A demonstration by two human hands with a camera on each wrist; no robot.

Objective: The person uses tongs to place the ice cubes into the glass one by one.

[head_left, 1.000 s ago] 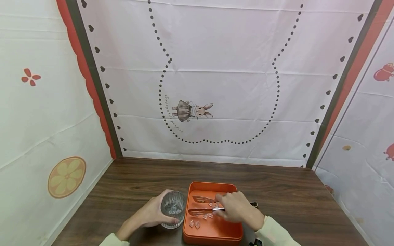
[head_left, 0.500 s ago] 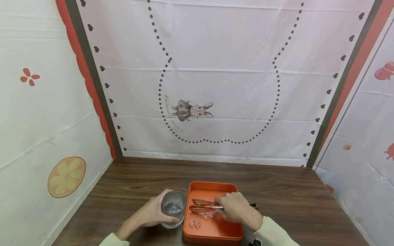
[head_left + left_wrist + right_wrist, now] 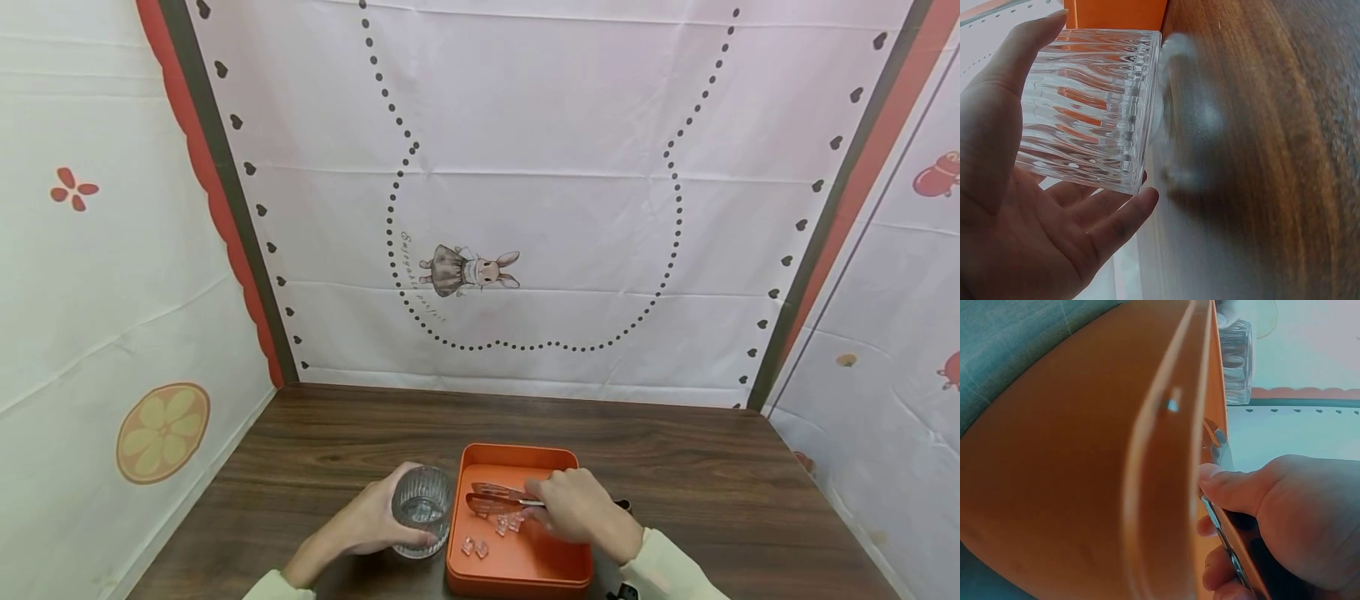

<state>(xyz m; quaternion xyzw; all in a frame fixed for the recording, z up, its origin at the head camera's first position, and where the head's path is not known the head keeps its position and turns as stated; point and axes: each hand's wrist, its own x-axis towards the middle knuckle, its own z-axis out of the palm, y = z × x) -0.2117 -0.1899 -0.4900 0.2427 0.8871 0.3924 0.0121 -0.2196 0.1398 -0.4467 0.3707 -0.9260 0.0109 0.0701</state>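
A clear ribbed drinking glass [image 3: 422, 496] stands on the table, and my left hand [image 3: 372, 518] holds it from the left, thumb in front. In the left wrist view the hand [image 3: 1029, 212] wraps round the side of the glass [image 3: 1085, 112]. My right hand [image 3: 576, 505] grips a pair of tongs [image 3: 491, 505] low over the orange tray [image 3: 536, 565]. Their slotted ends point left and lie close together. Just below them sit clear ice-like cubes [image 3: 501, 526], with two more cubes [image 3: 474, 547] nearer the front left. Whether the tongs pinch a cube cannot be seen.
The tray's wall [image 3: 1085, 456] fills much of the right wrist view. Beneath everything is a dark wood table [image 3: 360, 425], with a printed white cloth [image 3: 585, 208] at its back and more cloth at both sides. The tray stands close to the glass's right side.
The two ends of the tongs have drawn closer together and shifted slightly right. Cubes that showed between them are out of sight. Left hand and glass have stayed put.
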